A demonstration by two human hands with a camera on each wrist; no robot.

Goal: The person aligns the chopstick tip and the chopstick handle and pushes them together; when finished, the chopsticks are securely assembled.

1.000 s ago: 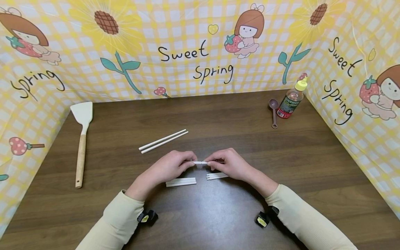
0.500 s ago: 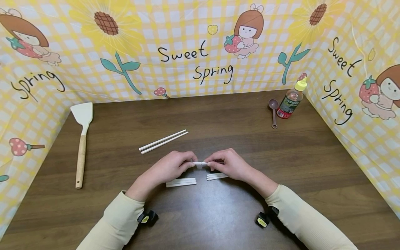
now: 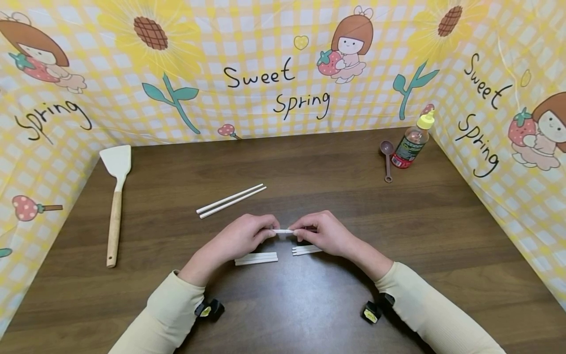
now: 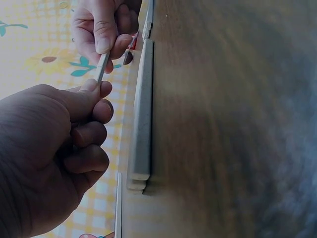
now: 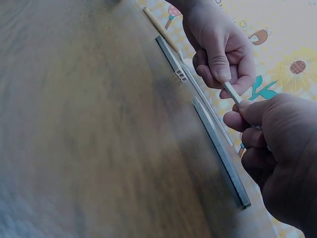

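Note:
Between thumb and fingers, my left hand [image 3: 245,237] pinches one end of a thin white chopstick [image 3: 283,231]. My right hand [image 3: 326,234] pinches its other end, and the two hands face each other a short way apart. A faint seam crosses the short bare stretch of chopstick [image 5: 232,92] in the middle; the rest is hidden in the fingers. Below the left hand lies a row of white chopstick halves [image 3: 256,258], with hollow ends in the right wrist view. Another group of halves [image 3: 306,250], with narrower tips, lies partly under the right hand.
Two long white chopsticks [image 3: 231,200] lie side by side behind the left hand. A white spatula [image 3: 116,196] with a wooden handle is at far left. At back right, a brown measuring spoon [image 3: 387,160] lies beside a yellow-capped bottle [image 3: 413,145]. Patterned cloth [image 3: 256,59] encloses the table.
Both hands keep their pinch on the chopstick in almost the same place; nothing on the table has moved.

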